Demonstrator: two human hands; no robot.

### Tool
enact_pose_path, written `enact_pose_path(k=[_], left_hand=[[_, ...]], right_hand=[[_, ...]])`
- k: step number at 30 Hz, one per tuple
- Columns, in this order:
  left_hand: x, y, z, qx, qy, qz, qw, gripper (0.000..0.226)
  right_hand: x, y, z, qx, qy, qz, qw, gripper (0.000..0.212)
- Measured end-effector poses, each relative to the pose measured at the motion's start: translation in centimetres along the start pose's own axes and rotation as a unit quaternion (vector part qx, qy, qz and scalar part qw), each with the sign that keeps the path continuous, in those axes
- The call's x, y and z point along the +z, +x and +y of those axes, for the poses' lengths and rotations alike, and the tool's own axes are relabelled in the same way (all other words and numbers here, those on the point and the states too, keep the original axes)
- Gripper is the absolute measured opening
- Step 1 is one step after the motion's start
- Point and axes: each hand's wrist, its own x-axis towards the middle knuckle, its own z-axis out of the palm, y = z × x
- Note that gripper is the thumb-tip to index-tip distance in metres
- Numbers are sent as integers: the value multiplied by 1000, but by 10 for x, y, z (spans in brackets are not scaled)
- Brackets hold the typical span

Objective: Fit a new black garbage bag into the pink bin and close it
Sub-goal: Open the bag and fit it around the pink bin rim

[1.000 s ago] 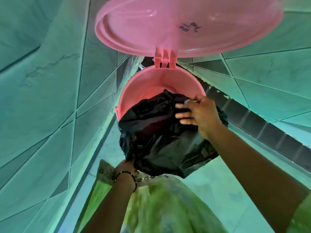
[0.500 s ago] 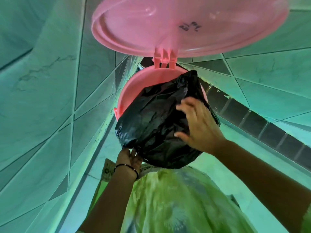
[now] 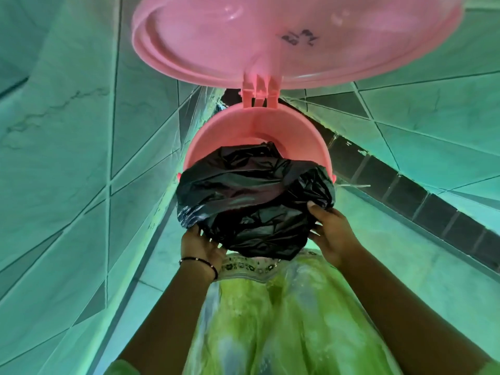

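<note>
The pink bin (image 3: 216, 133) stands in a tiled corner with its round lid (image 3: 270, 39) swung up on the rear hinge. A crumpled black garbage bag (image 3: 251, 201) covers the near half of the bin's mouth and drapes over the front rim; the far inner wall still shows pink. My left hand (image 3: 201, 246) grips the bag's lower left edge from below. My right hand (image 3: 331, 234) holds the bag's right edge, thumb pressed on the plastic.
Tiled walls (image 3: 81, 131) close in on the left and right of the bin. A dark tile strip (image 3: 405, 190) runs along the right wall. My green patterned garment (image 3: 284, 320) fills the foreground under the bag.
My right hand has come down from the top of the bag to its right edge. The bag has sunk lower over the front rim, uncovering the far inner wall.
</note>
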Motion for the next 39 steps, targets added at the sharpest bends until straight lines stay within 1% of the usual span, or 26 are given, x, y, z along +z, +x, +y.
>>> enact_pose_path(k=[3, 6, 7, 9, 10, 11, 12, 13, 15, 17, 18, 19, 20, 21, 22, 23, 24, 25, 27, 29, 30, 33, 35, 37, 38, 39], left_hand=[[3, 5, 12, 34, -2, -5, 999, 30], [3, 18, 28, 79, -24, -2, 997, 25], [4, 19, 32, 90, -18, -7, 996, 24], [10, 20, 39, 97, -9, -33, 995, 25], [10, 22, 41, 96, 4, -39, 995, 27], [14, 19, 44, 90, 19, -36, 995, 29], [17, 17, 46, 78, 27, -38, 996, 31], [20, 17, 49, 79, 59, -17, 995, 35], [24, 21, 54, 107, 158, 85, 978, 43], [30, 23, 63, 125, 160, 161, 966, 43], [31, 21, 67, 137, 186, 198, 953, 40], [33, 16, 70, 135, 266, 217, 929, 37], [32, 19, 71, 148, 325, 226, 906, 32], [31, 23, 75, 117, 276, 205, 932, 27], [26, 27, 77, 112, 210, 159, 958, 28], [23, 28, 77, 96, 199, 113, 969, 33], [20, 28, 78, 81, 153, 97, 980, 35], [18, 27, 80, 64, 103, 88, 989, 34], [17, 25, 85, 54, 58, 88, 993, 31], [19, 21, 87, 82, 31, 82, 993, 31], [21, 21, 86, 98, 47, 79, 991, 31], [28, 22, 84, 125, 115, 80, 982, 32], [32, 26, 86, 148, 148, 79, 975, 27], [36, 27, 85, 195, 204, 96, 954, 18], [35, 29, 82, 241, 232, 99, 937, 15], [34, 31, 78, 292, 268, 94, 913, 20]], right_hand=[[2, 11, -15, -24, 65, -8, 998, 20], [6, 21, -31, -49, 47, -16, 998, 14], [8, 23, -34, -56, 24, -14, 998, 11], [10, 27, -39, -67, -37, 22, 997, 3], [9, 30, -40, -76, -88, 58, 991, 5], [7, 33, -42, -92, -159, 94, 979, 12], [5, 33, -45, -111, -239, 124, 957, 20], [3, 31, -49, -135, -303, 145, 932, 26], [-1, 28, -56, -167, -369, 163, 900, 33], [-4, 27, -63, -176, -401, 175, 882, 34], [-7, 28, -66, -184, -415, 188, 871, 35], [-9, 29, -70, -194, -421, 203, 862, 35], [-11, 30, -74, -198, -410, 210, 865, 31], [-12, 32, -78, -196, -369, 209, 884, 26], [-13, 34, -82, -177, -302, 196, 916, 22], [-12, 36, -85, -149, -225, 180, 946, 22], [-11, 35, -89, -119, -154, 163, 967, 22], [-9, 35, -91, -96, -94, 144, 980, 20], [-2, 32, -94, -65, -8, 106, 992, 17], [4, 31, -95, -58, 42, 86, 994, 16], [6, 32, -96, -64, 45, 91, 993, 17], [12, 34, -96, -107, -4, 106, 989, 16], [16, 35, -94, -171, -33, 102, 979, 11], [19, 36, -91, -260, -92, 87, 957, 5], [19, 38, -88, -301, -144, 79, 939, 12], [18, 39, -85, -337, -205, 68, 916, 22]])
